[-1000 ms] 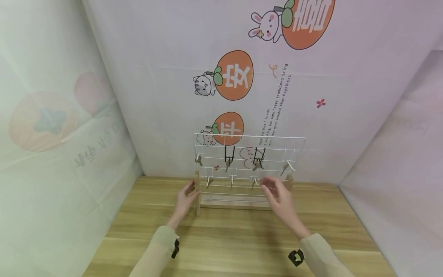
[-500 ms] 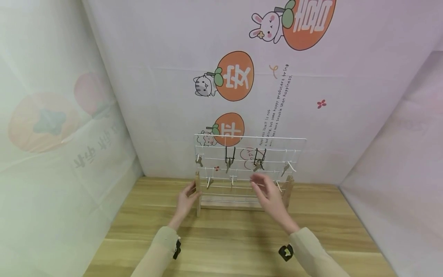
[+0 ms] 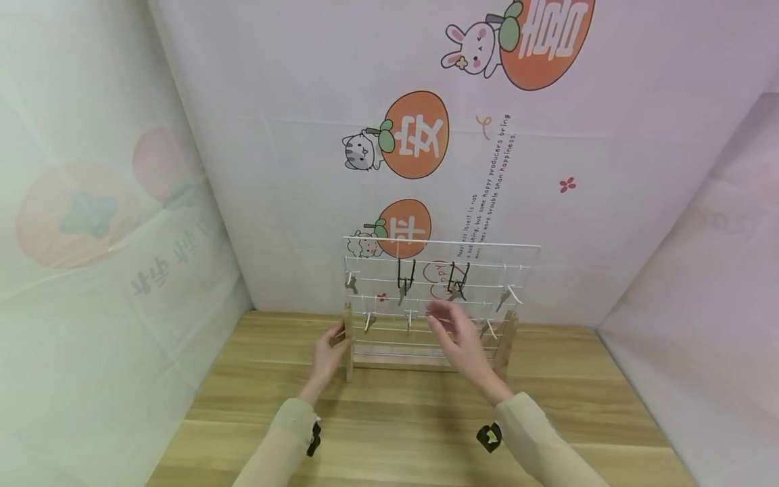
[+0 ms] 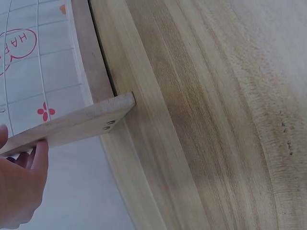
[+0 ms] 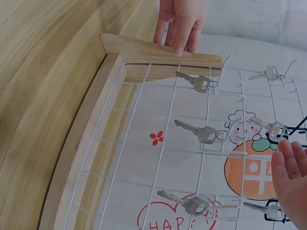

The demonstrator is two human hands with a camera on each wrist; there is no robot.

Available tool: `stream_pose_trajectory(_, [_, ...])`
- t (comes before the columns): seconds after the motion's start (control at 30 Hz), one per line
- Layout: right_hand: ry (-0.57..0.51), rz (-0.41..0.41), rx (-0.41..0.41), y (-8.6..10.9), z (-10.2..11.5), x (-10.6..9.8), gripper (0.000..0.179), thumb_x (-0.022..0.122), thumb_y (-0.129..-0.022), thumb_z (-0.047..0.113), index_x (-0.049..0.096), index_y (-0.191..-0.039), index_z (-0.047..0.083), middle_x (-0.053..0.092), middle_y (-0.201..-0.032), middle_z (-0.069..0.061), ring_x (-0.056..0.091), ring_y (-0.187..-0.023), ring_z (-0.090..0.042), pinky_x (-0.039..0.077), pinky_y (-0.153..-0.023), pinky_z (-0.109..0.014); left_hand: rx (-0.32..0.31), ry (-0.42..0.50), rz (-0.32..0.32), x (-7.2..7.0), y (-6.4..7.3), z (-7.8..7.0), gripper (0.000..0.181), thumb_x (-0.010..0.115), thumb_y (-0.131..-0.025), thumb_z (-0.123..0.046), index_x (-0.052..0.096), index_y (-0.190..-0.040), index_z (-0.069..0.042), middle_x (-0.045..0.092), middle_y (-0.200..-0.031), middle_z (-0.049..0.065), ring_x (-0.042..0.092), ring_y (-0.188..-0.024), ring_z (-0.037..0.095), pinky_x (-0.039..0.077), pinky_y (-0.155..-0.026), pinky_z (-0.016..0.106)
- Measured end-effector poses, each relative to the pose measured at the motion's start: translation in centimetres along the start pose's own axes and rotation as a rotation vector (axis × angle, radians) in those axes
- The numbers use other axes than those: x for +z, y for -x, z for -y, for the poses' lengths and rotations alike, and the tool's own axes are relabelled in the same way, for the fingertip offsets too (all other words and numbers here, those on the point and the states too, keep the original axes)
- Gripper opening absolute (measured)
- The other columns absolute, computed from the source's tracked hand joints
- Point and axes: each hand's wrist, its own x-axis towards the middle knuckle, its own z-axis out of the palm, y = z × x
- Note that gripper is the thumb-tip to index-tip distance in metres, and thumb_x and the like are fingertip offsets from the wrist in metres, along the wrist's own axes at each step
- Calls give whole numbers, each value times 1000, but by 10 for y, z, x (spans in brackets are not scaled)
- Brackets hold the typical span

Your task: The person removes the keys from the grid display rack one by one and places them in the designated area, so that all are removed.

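A white wire grid rack (image 3: pixel 441 241) on wooden legs stands upright on the table. Silver keys hang from its hooks in two rows; in the right wrist view several show, among them one key (image 5: pixel 197 206) low down and another key (image 5: pixel 206 134) above it. My left hand (image 3: pixel 326 352) pinches the rack's left wooden post (image 4: pixel 76 127), thumb on one side and fingers on the other. My right hand (image 3: pixel 459 338) is held in front of the lower row, relaxed fingers slightly bent and holding nothing visible. It partly covers the hooks behind it.
Behind the rack rises a white cloth wall (image 3: pixel 304 189) printed with orange fruits and cartoon animals. Cloth also stands at the left and right sides. The wood-grain table (image 3: pixel 402 433) runs under the rack and both forearms. Black hooks (image 3: pixel 406 272) project from the upper grid.
My right hand has moved left along the front of the lower row, uncovering the right wooden post and a hook there. My left hand stays on its post, and the rack stands as before.
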Motion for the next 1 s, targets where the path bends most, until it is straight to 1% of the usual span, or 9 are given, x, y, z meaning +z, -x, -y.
stream_pose_trajectory(0.1, [0,11,-3,-2,-1,3,33,58,-99,5,53,-128,-9,65,-122,-21,65,-111,-36,56,-99,-17,26,13,-4,-1,1,1,49,68,-91,-1,51,-134,14,55,-133,37,58,-121,50,55,-102,50])
stream_pose_trajectory(0.2, [10,22,17,-4,1,5,32,57,-99,6,53,-128,-6,64,-123,-20,65,-113,-34,57,-100,-22,86,40,-11,-2,2,3,47,70,-90,-5,55,-130,14,59,-129,37,62,-116,49,59,-98,46])
stream_pose_trajectory(0.23, [17,24,25,-5,1,6,31,57,-99,6,54,-128,-5,64,-123,-20,65,-113,-33,58,-100,-25,139,76,-2,-3,-1,13,48,72,-90,-10,57,-130,10,62,-127,33,66,-113,44,61,-95,40])
stream_pose_trajectory(0.33, [28,26,30,-7,5,9,31,56,-99,4,54,-128,-5,64,-123,-22,65,-113,-34,59,-99,-37,186,87,-14,-4,-1,15,45,74,-89,-14,61,-126,9,65,-122,31,69,-108,41,63,-90,34])
stream_pose_trajectory(0.43, [28,32,17,-12,14,12,31,55,-98,-1,53,-128,-10,63,-123,-28,65,-113,-40,59,-98,-46,150,68,-22,-4,-1,13,43,72,-90,-10,61,-126,10,65,-124,32,68,-110,42,62,-92,37])
stream_pose_trajectory(0.47, [25,36,13,-13,20,12,31,55,-98,-2,52,-127,-11,63,-123,-29,64,-113,-41,59,-97,-47,94,34,-35,-2,2,3,41,70,-90,-4,59,-126,13,62,-125,36,65,-112,47,61,-94,42])
stream_pose_trajectory(0.63, [-5,66,19,-20,44,14,31,55,-98,-2,52,-127,-14,61,-123,-32,63,-113,-43,58,-98,-48,3,-4,-41,0,2,-5,39,66,-91,3,56,-127,15,59,-128,37,63,-115,49,57,-99,47])
stream_pose_trajectory(0.9, [-56,90,48,-26,50,21,34,55,-99,1,50,-129,-15,61,-124,-30,62,-116,-41,57,-101,-47,22,-10,-54,-3,16,-35,35,65,-90,6,58,-122,17,61,-123,38,65,-110,49,61,-92,42])
stream_pose_trajectory(1.0, [-68,98,65,-27,51,23,36,55,-100,3,48,-130,-14,60,-125,-30,61,-117,-42,55,-103,-48,24,-10,-73,0,10,-21,34,66,-90,5,60,-122,16,63,-122,37,66,-109,48,62,-90,39])
